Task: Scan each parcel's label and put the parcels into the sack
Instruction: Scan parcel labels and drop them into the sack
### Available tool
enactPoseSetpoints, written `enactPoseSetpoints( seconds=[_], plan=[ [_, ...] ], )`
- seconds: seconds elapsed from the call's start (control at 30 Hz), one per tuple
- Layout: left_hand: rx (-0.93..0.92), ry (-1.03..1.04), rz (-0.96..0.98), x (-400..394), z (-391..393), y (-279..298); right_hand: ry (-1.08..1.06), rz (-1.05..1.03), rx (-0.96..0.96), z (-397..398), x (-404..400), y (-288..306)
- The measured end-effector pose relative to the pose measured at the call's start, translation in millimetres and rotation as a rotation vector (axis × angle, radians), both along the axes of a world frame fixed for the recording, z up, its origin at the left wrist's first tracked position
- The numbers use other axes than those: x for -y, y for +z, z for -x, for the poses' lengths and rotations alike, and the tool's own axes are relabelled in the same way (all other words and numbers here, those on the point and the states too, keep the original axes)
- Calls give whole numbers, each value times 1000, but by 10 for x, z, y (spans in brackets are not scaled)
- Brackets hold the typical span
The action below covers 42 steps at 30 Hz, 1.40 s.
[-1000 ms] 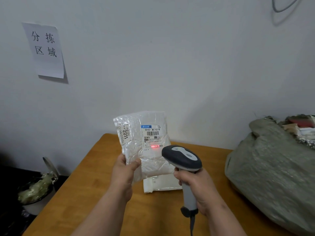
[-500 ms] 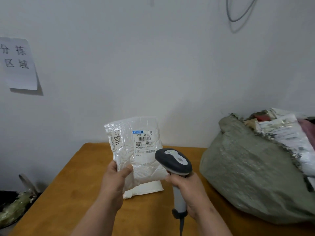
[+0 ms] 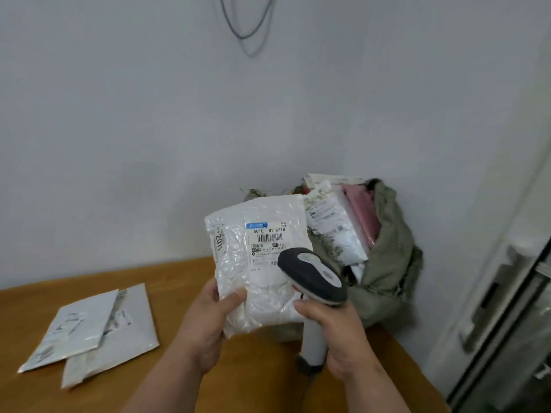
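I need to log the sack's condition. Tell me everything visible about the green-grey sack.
The sack is dull green-grey woven-looking cloth, crumpled and slumped, standing at the table's far right corner against the wall. Its frayed mouth gapes open towards the camera, showing parcels inside: white labelled ones and a pink one. Its lower left part is hidden behind the held parcel and the scanner. Neither of the hands touches it.

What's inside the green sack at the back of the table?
The green sack holds white labelled parcels and a pink one near its open mouth. Anything deeper is covered by them and the sack's cloth.
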State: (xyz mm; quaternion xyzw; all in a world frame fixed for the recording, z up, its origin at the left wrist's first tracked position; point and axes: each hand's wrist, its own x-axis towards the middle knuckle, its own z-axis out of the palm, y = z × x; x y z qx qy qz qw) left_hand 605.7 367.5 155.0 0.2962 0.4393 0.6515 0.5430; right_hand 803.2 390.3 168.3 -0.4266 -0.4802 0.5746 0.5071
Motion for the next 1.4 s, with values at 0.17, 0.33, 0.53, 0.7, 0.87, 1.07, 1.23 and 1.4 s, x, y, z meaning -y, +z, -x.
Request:
enactPoseSetpoints(
  seconds=[0.17,0.33,0.53,0.7,0.87,1.07,1.23,1.4],
  plan=[
    [-646,127,1,-436,-520,215,-288,-118,-12,-644,-217,132],
    [-1128,128,-74,-950,-793,313,-527,-241,23,-986,-424,242],
    [-1446,62,-180,-1476,-882,347,-570,-392,125,-1070,-718,292],
    [-1654,-51,12,-1736,-859,377,-431,-405,263,-1010,-1172,216],
    [-1495,123,-44,-1731,-875,454,-226,-292,480,-873,-1665,87],
    [-1260,312,-90,-1676,-925,582,-164,-170,579,-639,-2137,-18],
    [-1266,215,23,-1645,-1002,441,-130,-131,500,-614,-2165,0],
    [-1155,300,-25,-1574,-988,394,-301,-247,438,-801,-1971,325]
  ],
)
